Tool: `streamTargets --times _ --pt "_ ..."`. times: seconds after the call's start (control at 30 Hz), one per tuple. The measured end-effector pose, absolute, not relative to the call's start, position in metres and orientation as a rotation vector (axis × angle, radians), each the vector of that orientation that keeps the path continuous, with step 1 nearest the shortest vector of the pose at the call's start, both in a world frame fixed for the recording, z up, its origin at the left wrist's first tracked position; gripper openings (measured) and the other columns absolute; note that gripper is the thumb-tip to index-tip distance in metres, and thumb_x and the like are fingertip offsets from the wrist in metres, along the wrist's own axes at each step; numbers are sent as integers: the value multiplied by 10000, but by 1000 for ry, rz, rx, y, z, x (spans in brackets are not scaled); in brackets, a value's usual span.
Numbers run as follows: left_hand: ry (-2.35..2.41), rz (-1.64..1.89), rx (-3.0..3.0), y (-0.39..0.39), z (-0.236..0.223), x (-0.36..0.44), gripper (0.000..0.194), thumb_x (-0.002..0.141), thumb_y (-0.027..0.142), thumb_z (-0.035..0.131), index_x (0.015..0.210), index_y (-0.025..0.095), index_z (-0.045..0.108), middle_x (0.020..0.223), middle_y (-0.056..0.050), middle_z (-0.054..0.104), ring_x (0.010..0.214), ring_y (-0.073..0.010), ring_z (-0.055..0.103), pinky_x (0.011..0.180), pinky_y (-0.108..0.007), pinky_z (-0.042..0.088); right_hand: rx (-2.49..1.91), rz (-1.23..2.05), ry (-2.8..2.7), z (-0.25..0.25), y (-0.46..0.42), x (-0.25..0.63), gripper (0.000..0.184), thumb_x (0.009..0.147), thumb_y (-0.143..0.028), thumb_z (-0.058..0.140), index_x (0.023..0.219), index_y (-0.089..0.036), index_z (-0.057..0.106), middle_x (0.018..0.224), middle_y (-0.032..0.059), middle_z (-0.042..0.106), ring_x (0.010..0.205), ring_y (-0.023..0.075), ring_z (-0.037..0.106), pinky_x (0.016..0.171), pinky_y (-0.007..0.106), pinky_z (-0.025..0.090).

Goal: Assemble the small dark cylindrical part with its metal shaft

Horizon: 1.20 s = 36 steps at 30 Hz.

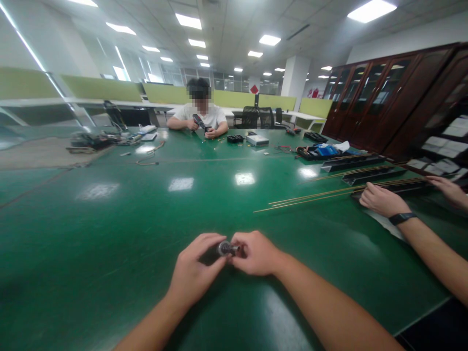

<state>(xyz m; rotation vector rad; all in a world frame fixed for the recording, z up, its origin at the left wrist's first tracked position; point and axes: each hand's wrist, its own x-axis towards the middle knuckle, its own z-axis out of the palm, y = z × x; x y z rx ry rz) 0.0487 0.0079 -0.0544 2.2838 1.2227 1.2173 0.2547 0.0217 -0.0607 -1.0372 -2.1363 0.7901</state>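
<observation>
Between my two hands, just above the green table, is a small metal part with a ringed, spring-like shaft (227, 249); its exact kind is hard to make out. My left hand (193, 268) grips the part's wider end between thumb and fingers. At the other end, the narrow tip is pinched by the fingers of my right hand (256, 253). Both hands are closed on the same part, and the fingers cover some of it.
At the right, another person's hand (383, 200) with a dark wristband holds thin brass-coloured rods (303, 199) by black channels (373, 174). Across the green table (120, 234) sits a person (201, 114) holding a dark tool. A blue item (326, 149) lies in a black tray.
</observation>
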Motion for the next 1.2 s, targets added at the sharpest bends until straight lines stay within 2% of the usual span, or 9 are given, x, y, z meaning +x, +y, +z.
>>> streamTargets --times 0.2,0.47,0.73,0.87,1.2 --pt "1249 1228 2303 7 -50 47 244 840 341 701 1069 255 701 1033 -26 678 945 -177 648 844 -273 525 -1047 708 -2135 -57 23 257 147 750 -215 679 886 -214 622 682 -44 641 550 105 544 550 200 382" --pt "1253 1221 2298 9 -50 47 246 843 348 690 1070 256 708 1012 -34 660 918 -178 645 816 -274 527 -1042 685 -2083 -52 22 258 268 751 -251 704 1009 -221 636 744 -27 661 582 120 551 575 217 402" --pt "1218 1190 2280 10 -50 48 258 832 313 683 1078 234 691 1025 -46 679 942 -189 650 844 -288 536 -1026 648 -2126 -51 21 258 194 778 -262 685 963 -217 649 777 -10 659 620 131 561 600 226 420" --pt "1208 1181 2287 9 -48 49 203 833 314 676 1012 222 705 998 -50 683 917 -190 652 823 -283 540 -1034 639 -2140 -53 22 257 164 795 -266 676 949 -216 656 785 -6 668 638 135 575 610 226 427" --pt "1198 1158 2300 9 -51 49 198 846 322 664 1017 244 728 985 -48 671 889 -177 652 790 -262 541 -1019 672 -2136 -55 22 257 133 815 -268 670 936 -214 674 787 -8 685 651 133 599 624 219 440"
